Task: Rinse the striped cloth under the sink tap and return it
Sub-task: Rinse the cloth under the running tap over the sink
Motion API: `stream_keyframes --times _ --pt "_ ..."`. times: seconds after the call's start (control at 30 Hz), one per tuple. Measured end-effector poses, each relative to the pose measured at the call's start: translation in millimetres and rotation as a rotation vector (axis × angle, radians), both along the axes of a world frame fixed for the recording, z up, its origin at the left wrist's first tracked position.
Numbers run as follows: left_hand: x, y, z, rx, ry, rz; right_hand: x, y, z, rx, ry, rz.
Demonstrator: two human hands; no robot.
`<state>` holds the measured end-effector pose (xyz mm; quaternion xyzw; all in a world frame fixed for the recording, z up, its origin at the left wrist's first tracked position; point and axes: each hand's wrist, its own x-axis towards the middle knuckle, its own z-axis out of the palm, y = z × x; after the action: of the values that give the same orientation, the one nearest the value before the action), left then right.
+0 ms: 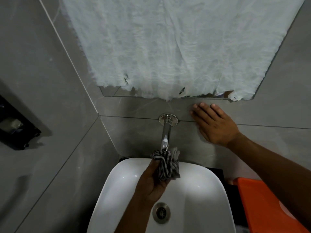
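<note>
The striped cloth (166, 163), grey with dark stripes, is bunched up in my left hand (152, 184) over the white sink (198, 195). It sits right under the end of the chrome tap spout (165, 133), touching or nearly touching it. I cannot make out a water stream. My right hand (213, 125) lies flat on the grey wall tiles to the right of the tap's round wall plate, fingers spread, holding nothing.
A mirror covered with torn white paper (168, 47) hangs above the tap. An orange container (265, 206) stands right of the sink. A black holder (15, 125) is mounted on the left wall. The sink drain (161, 212) is below my left hand.
</note>
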<state>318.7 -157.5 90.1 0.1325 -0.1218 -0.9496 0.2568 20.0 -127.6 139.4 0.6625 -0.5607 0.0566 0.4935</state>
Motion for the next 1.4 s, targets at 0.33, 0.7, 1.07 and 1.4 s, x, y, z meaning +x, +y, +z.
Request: stream_keyframes --times 0.33,0.7,1.07,1.4 --pt "-64.4 -19.5 86.5 -1.46 -1.499 0.373 -0.8 -1.0 0.7 -0.003 -0.021 0.023" --pt "-90.7 -86.9 87.0 -0.766 -1.077 -0.063 0.8 -0.3 2.1 -0.018 -0.037 0.031" --pt "-24.0 -8.1 67.4 -0.933 -1.023 0.243 7.4 4.8 3.2 0.091 -0.104 -0.014" --pt "9.3 29.6 21.6 -0.022 -0.38 0.105 150.3 59.3 -12.5 0.766 -2.138 -0.128"
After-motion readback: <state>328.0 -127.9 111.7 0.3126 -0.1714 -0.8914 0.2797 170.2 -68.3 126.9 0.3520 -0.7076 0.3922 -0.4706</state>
